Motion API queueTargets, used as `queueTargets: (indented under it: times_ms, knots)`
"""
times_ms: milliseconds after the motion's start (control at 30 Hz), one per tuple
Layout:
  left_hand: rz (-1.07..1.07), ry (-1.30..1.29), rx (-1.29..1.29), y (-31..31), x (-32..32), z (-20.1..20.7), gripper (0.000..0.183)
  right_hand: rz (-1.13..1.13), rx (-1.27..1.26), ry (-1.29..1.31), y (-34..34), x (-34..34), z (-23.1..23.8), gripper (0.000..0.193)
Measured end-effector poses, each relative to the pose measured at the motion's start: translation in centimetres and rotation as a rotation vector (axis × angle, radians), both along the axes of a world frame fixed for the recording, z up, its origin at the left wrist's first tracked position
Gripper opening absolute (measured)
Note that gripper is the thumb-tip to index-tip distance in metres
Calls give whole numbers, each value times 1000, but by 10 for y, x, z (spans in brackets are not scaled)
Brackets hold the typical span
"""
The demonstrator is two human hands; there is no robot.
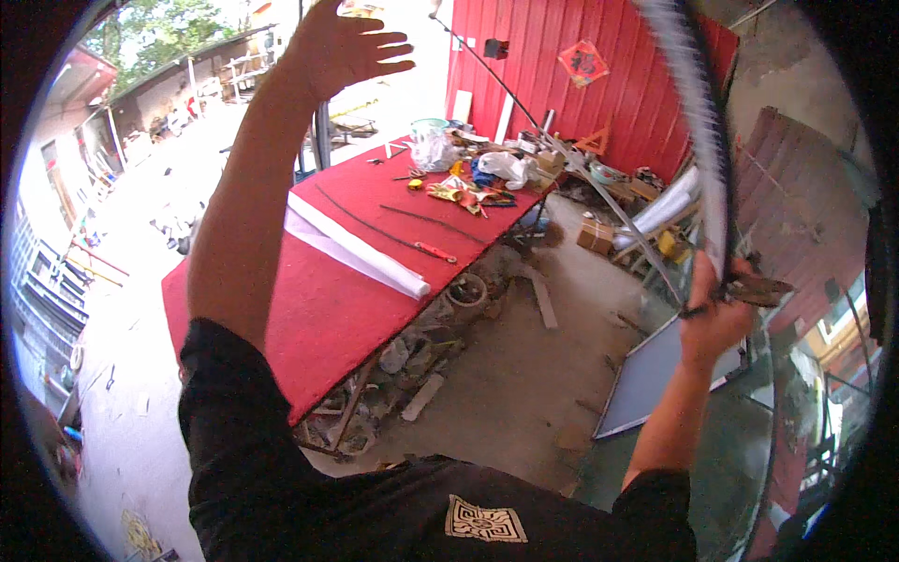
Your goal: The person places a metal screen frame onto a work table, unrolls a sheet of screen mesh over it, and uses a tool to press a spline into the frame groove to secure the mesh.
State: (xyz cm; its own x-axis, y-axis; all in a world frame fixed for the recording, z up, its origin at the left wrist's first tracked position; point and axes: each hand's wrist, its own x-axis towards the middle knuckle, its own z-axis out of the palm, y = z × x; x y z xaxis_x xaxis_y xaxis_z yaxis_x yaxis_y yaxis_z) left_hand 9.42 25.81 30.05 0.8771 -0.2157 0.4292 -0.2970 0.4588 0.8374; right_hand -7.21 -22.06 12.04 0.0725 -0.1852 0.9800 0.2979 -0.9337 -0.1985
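Note:
My left hand (348, 54) is raised at the top of the view, fingers spread, with nothing in it. Low on the right, my right hand (714, 323) is closed round the lower end of a long pale strip (698, 122) with a dark edge. The strip rises past the top of the view, bowed by the lens and partly blurred. Beside that hand is a small brown piece (760, 288); whether I hold it too I cannot tell. A red-covered table (328, 332) lies between my arms, bearing a white roll of sheet (365, 250).
On the table are thin dark strips (375, 223), a red-handled tool (435, 252) and plastic bags (506, 169). Behind stands a red ribbed wall (534, 84). A framed grey panel (646, 370) leans at right, near a cardboard box (596, 235). Scraps lie under the table.

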Motion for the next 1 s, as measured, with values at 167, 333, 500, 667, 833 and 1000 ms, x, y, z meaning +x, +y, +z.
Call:
queueTargets:
  times_ms: [167,333,500,667,833,1000]
  knots:
    - [152,-218,498,109,-1,41,62,252,-388,-150,45,57,-3,31]
    - [73,-169,201,224,-54,-45,42,528,-436,-94,96,103,-33,21]
    - [451,65,-95,244,-146,-187,45,793,-664,48,160,141,-62,21]
    - [715,317,-77,318,-203,-319,56,1046,-779,155,281,189,-124,25]
    - [875,301,-221,365,-234,-418,63,1113,-981,267,388,241,-205,15]
    - [899,260,-387,430,-266,-495,72,1244,-1117,352,498,251,-274,8]
